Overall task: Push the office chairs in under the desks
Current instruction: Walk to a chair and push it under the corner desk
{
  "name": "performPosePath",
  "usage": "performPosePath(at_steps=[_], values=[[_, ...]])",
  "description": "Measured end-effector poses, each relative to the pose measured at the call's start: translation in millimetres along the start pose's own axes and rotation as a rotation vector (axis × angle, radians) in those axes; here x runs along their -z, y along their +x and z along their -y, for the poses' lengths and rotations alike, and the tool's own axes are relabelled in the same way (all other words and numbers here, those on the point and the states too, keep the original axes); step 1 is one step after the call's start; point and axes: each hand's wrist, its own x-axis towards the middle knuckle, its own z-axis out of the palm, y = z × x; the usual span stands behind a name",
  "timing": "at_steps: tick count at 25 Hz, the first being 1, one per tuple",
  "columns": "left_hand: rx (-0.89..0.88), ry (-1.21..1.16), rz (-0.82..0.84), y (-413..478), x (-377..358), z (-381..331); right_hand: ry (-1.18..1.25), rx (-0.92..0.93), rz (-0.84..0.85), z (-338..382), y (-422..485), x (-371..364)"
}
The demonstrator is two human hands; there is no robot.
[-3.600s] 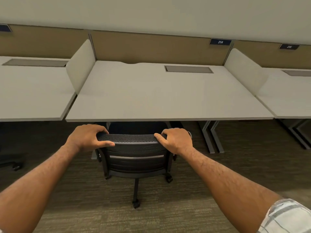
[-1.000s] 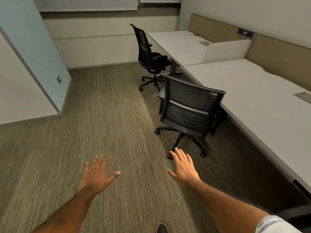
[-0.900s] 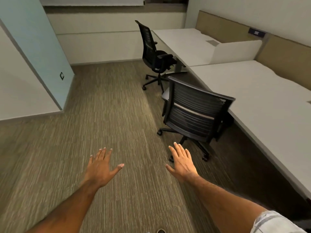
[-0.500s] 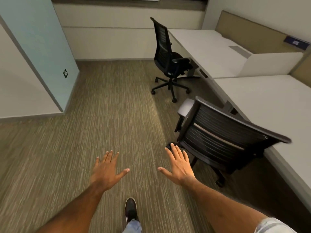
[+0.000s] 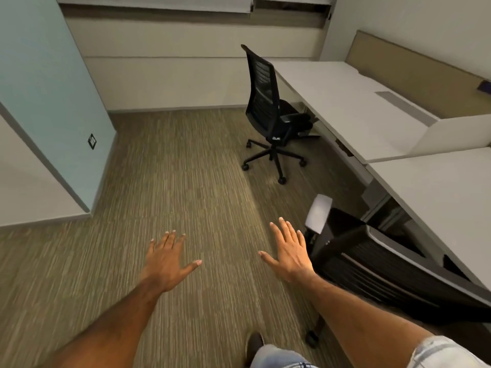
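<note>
No readable writing anywhere; a small dark tag point(image 5: 484, 86) on the tan partition at far right is too small and cut off to read, and a dark wall plate point(image 5: 92, 141) on the pale blue wall at left shows no legible text. Striped carpet point(image 5: 170, 187) fills most of the view. Far bench point(image 5: 353, 107) and near bench point(image 5: 441, 192) run along the right side, a white divider point(image 5: 457, 135) between them; the near bench is cut off by the right edge. Far chair point(image 5: 271, 112), black mesh, stands out from the far bench, only its seat front near the edge. Near chair point(image 5: 393, 272) at lower right is angled beside the near bench, partly cut off by the frame, its base mostly hidden, one grey armrest point(image 5: 318, 213) showing. Left hand point(image 5: 167, 264) open, fingers spread, holding nothing, over carpet. Right hand point(image 5: 289, 253) open, empty, just beside the near chair's back; contact unclear. A shoe point(image 5: 253, 343) and jeans edge show at the bottom.
</note>
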Motion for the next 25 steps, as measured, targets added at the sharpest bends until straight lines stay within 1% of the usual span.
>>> performPosePath(at_steps=[3, 5, 7, 10, 15, 18, 20, 25], values=[[-0.002, -0.001, 0.007, 61.9, 0.2, 14.2, -0.048, 0.036, 0.011, -4.6, 68.9, -6.8], [0.007, -0.010, 0.056, 115.3, -0.9, 24.0, -0.040, 0.020, 0.028, -11.4, 126.0, -11.4], [-0.002, -0.015, 0.060, 175.2, 4.1, 30.6, -0.027, -0.013, 0.050, -18.9, 183.5, -13.4], [-0.034, 0.005, 0.086, 261.4, 29.3, 44.9, -0.007, -0.060, 0.097, -27.4, 261.9, -8.2], [-0.040, 0.008, -0.003, 407.7, 103.7, 75.4, 0.000, -0.068, 0.062, -23.4, 398.6, 30.6], [-0.106, 0.005, -0.049, 489.2, 125.4, 88.9, 0.014, -0.082, 0.019, -14.3, 476.5, 39.6], [-0.154, 0.037, -0.024, 540.8, 129.4, 100.8, 0.016, -0.098, 0.022, -8.4, 524.0, 35.8], [-0.227, 0.055, 0.036, 691.3, 145.3, 152.9, 0.034, -0.206, 0.012, 8.5, 641.6, 20.5]])
